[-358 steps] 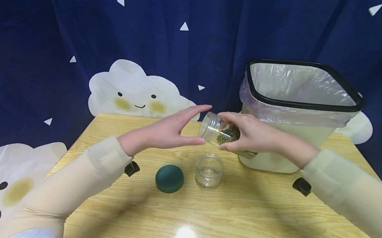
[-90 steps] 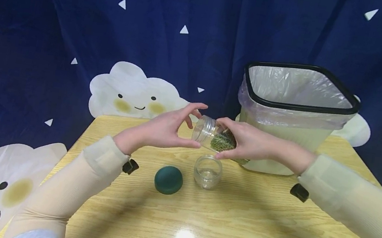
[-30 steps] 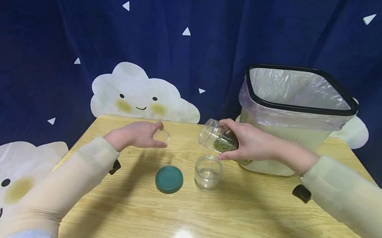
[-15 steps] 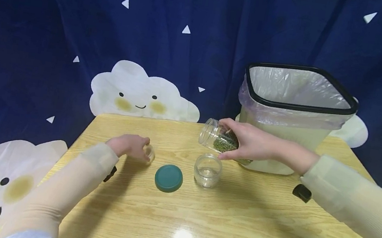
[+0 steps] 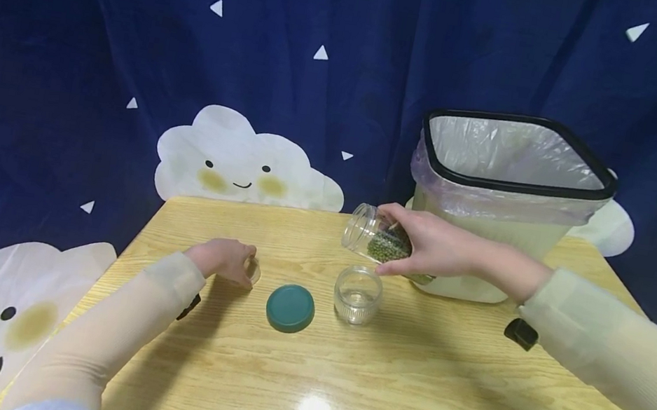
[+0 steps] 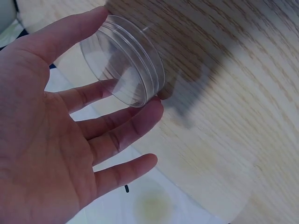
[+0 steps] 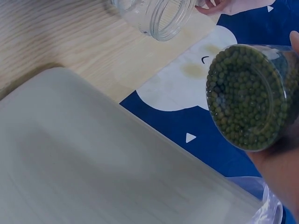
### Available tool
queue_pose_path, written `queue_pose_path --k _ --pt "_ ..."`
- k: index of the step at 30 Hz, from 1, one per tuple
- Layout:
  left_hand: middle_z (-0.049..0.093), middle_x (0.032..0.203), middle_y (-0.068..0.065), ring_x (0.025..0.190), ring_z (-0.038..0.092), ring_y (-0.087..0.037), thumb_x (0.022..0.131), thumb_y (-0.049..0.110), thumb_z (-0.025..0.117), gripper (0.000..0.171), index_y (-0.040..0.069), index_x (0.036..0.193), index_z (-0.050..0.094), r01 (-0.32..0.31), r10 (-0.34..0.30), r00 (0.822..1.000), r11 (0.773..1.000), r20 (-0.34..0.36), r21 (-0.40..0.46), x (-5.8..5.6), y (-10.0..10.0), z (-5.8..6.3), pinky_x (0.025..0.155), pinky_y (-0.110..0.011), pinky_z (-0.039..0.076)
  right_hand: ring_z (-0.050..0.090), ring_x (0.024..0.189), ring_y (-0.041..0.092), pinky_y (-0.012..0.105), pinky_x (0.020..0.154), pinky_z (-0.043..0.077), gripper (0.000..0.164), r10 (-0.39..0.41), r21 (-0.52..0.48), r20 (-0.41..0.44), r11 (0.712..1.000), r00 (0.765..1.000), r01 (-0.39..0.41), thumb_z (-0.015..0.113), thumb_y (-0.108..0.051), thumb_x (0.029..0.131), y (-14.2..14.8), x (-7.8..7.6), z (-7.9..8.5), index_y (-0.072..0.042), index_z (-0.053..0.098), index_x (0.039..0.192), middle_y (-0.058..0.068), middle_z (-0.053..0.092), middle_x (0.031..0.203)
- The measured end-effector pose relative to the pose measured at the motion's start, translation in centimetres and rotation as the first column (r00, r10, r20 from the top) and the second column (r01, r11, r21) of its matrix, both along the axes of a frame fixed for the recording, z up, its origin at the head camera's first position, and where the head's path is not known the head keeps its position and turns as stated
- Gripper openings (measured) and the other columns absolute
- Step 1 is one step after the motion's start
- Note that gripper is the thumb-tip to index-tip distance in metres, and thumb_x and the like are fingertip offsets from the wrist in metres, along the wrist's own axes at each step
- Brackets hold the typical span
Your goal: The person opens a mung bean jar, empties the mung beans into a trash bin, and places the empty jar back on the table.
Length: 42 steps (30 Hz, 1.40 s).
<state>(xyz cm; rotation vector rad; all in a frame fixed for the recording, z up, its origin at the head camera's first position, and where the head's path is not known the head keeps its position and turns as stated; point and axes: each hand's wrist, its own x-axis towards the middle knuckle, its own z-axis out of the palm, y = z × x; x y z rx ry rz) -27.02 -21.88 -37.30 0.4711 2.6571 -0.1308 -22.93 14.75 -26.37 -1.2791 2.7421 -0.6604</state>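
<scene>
My left hand [image 5: 227,261] grips a clear, shallow, round lid [image 6: 124,60] by its rim, thumb on one side and fingers on the other. It holds the lid on edge, low over the table left of the green lid [image 5: 290,308]. My right hand [image 5: 440,243] is wrapped round a clear jar [image 5: 358,229] lying nearly sideways in the air, its uncovered mouth facing left. Green beans, like mung beans, [image 7: 245,98] fill the bottom end of that jar. Just below its mouth, a small clear ribbed jar [image 5: 357,298] stands upright on the table, uncovered.
A pale bin [image 5: 477,234] with a black rim and a plastic liner stands at the back right, right behind my right hand. The wooden table [image 5: 401,400] ends at a dark blue curtain [image 5: 378,42] with white clouds.
My left hand has come away from the jar's mouth with the clear lid, moving left and down to the table. The right hand and its jar have barely moved.
</scene>
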Motion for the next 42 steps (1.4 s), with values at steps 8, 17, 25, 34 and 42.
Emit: queue_pose_path --k 8,17,25,34,42 --pt "0.065 0.116 -0.014 0.107 0.061 -0.033 0.082 0.055 0.069 0.075 0.005 0.134 0.049 -0.013 0.011 0.999 1.000 -0.054 -0.027 -0.1 0.4 1.0 0.086 -0.048 0.049 0.058 0.108 0.022 0.042 0.095 0.044 0.075 -0.007 -0.020 -0.004 1.000 1.000 0.007 0.083 -0.036 0.077 0.5 0.3 0.4 -0.004 0.043 0.133 0.006 0.062 0.118" --pt "0.048 0.139 -0.025 0.121 0.052 -0.039 0.089 0.058 0.059 0.079 0.004 0.143 0.041 0.067 -0.040 0.976 0.990 -0.212 0.123 -0.9 2.6 4.1 0.092 -0.054 0.045 0.057 0.109 0.025 0.046 0.096 0.043 0.082 -0.074 -0.015 -0.031 0.997 0.997 0.074 0.083 -0.038 0.077 2.2 1.0 2.3 -0.003 0.041 0.138 0.011 0.061 0.120" --pt "0.053 0.133 -0.014 0.119 0.053 -0.031 0.088 0.062 0.058 0.076 0.011 0.142 0.044 0.229 -0.132 0.899 0.954 -0.418 0.192 -0.4 6.0 7.8 0.088 -0.051 0.047 0.058 0.099 0.019 0.043 0.089 0.045 0.077 -0.101 -0.032 -0.110 0.995 0.989 0.098 0.085 -0.035 0.074 3.8 2.2 4.7 -0.002 0.048 0.132 0.006 0.062 0.111" --pt "0.047 0.139 -0.011 0.123 0.048 -0.027 0.091 0.062 0.054 0.077 0.011 0.146 0.040 0.403 -0.269 0.821 0.898 -0.503 0.177 0.8 10.4 10.1 0.095 -0.043 0.044 0.055 0.085 0.015 0.038 0.077 0.044 0.075 -0.214 0.023 -0.099 0.976 0.972 0.217 0.085 -0.039 0.074 5.8 3.4 7.3 -0.009 0.048 0.132 0.001 0.060 0.094" --pt "0.041 0.146 -0.009 0.130 0.042 -0.025 0.091 0.061 0.054 0.076 0.011 0.147 0.038 0.498 -0.280 0.739 0.840 -0.613 0.217 0.6 14.4 12.4 0.098 -0.043 0.043 0.051 0.086 0.019 0.034 0.073 0.040 0.068 -0.318 0.019 -0.159 0.946 0.935 0.325 0.084 -0.035 0.077 8.4 2.5 9.7 -0.009 0.048 0.129 0.004 0.056 0.096"
